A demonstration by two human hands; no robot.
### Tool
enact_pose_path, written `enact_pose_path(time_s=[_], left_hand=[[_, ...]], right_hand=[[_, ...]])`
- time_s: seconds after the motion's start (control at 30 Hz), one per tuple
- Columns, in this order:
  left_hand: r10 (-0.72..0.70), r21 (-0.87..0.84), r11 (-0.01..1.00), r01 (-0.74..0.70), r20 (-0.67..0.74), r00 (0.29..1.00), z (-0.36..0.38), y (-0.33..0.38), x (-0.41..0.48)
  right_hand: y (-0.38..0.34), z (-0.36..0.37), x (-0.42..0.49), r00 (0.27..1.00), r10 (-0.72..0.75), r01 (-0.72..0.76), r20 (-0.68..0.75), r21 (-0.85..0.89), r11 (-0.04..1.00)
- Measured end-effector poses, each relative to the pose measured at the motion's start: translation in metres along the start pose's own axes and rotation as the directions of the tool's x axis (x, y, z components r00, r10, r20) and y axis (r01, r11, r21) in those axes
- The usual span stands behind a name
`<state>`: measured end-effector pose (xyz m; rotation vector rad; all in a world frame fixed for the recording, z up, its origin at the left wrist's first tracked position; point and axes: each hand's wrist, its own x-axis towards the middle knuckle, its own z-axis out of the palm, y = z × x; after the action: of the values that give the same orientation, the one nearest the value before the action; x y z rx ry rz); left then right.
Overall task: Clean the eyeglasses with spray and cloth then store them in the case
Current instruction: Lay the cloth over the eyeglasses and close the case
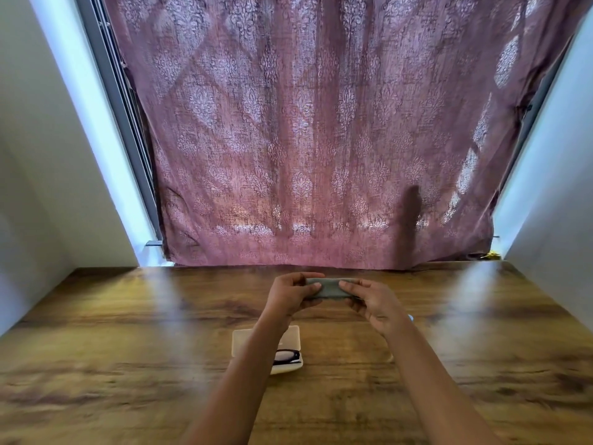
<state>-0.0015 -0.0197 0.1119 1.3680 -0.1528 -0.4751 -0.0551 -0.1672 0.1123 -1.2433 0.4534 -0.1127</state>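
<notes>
Eyeglasses (pixel 286 355), dark-framed and folded, lie in the open case (pixel 290 335), well below and nearer the person than the spot where both hands meet, partly hidden behind the left forearm. That placement suggests the storing step is at least begun, though whether the lenses have been sprayed and wiped cannot be read from this view.

Starting with the biggest things: a patterned mauve curtain (pixel 321 123) fills the space far beyond the grip, hanging down to the back edge of the wooden table (pixel 128 332), which spreads out under and around the hands. The case, pale and translucent with its lid laid back, rests on the table on the near side of the grip, a little toward the left hand's side. A small blue patch shows just beyond the right wrist, possibly the spray, but it is too little to tell.

The cloth (pixel 330 287), grey and folded into a short band, is stretched between the two hands above the table. The left hand (pixel 293 292) pinches one end, thumb on top and fingers curled beneath; the right hand (pixel 369 300) pinches the other end the same way. Both hands are closed on the cloth and touch nothing else.

What looks left, by my judgement: finish folding the cloth, put it away, and shut the lid over the eyeglasses.
</notes>
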Motion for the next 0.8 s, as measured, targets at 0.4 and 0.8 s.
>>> enact_pose_path(time_s=[0.4,0.8], left_hand=[[-0.042,0.0,0.999,0.042,-0.112,0.993,-0.007,-0.006,0.002],[0.031,0.233,0.966,0.11,-0.53,0.848,-0.084,-0.049,0.009]], right_hand=[[0.003,0.007,0.002,0.996,-0.054,0.053,-0.069,-0.015,0.998],[0.019,0.03,0.015,0.994,-0.088,0.08,-0.07,-0.111,0.991]])
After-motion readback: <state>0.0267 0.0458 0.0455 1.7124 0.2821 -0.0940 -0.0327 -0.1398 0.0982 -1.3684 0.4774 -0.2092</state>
